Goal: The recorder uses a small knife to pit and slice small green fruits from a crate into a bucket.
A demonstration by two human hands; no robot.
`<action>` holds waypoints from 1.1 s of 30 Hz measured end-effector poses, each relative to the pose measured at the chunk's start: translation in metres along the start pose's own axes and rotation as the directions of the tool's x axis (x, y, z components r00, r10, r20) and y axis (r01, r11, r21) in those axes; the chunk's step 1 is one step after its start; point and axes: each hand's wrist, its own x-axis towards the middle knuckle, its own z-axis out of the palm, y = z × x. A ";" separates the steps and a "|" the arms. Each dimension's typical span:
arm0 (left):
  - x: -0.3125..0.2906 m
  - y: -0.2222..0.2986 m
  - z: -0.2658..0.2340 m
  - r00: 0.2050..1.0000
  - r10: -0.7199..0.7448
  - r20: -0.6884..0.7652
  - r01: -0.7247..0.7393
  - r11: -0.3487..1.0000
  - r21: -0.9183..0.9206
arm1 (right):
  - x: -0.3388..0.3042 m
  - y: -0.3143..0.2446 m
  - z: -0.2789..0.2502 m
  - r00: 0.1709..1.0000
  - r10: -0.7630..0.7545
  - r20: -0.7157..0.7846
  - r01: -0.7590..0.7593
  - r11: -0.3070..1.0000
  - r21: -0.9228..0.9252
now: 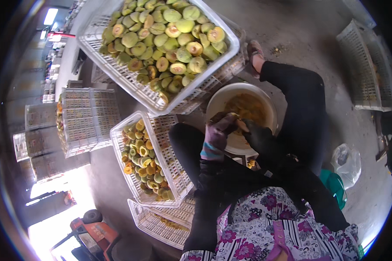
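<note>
Both hands meet over a white basin (271, 104) with orange-yellow fruit pieces (248, 104) in it. My left hand (221, 126), in a purplish glove with a blue-striped cuff, is closed around a small pale-yellow piece of fruit (233, 114), mostly hidden by the fingers. Close against it, my right hand (259, 134) in a dark glove has its fingers bent inward; what it grips cannot be made out. A large white crate (161, 108) beyond the basin is heaped with halved green-yellow fruit (161, 43), resembling peaches.
Left of my legs, a smaller white crate (146, 126) contains hollowed fruit halves (143, 161); another crate (170, 235) sits below it. Stacked crates (89, 117) and an orange pallet truck (96, 235) stand farther left. On the right are a crate (357, 65), a clear plastic bag (347, 163) and a green container (333, 187).
</note>
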 end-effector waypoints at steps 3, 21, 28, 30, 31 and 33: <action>-0.008 0.020 0.029 0.996 -0.070 -0.062 0.074 0.996 0.053 | 0.002 -0.002 -0.004 0.979 0.150 0.141 -0.158 0.986 0.048; 0.003 0.020 -0.015 0.956 0.058 -0.288 0.058 0.923 0.379 | 0.006 0.001 -0.002 0.921 0.272 0.280 -0.345 0.903 0.255; 0.083 0.158 -0.077 0.684 0.669 -0.290 0.000 0.398 0.918 | -0.009 0.001 0.000 0.998 -0.049 -0.038 0.047 0.998 -0.051; 0.115 0.185 -0.082 0.618 0.751 -0.235 0.145 0.184 0.972 | -0.010 -0.013 -0.006 0.997 0.080 -0.014 -0.080 0.997 -0.015; 0.132 0.189 -0.108 0.614 0.731 -0.298 0.233 0.193 0.953 | -0.009 -0.019 -0.005 0.998 0.033 -0.047 -0.032 0.999 0.018; 0.156 0.185 -0.089 0.692 0.580 -0.429 0.502 0.040 0.864 | -0.005 -0.012 -0.007 0.995 0.039 -0.097 -0.036 0.999 0.029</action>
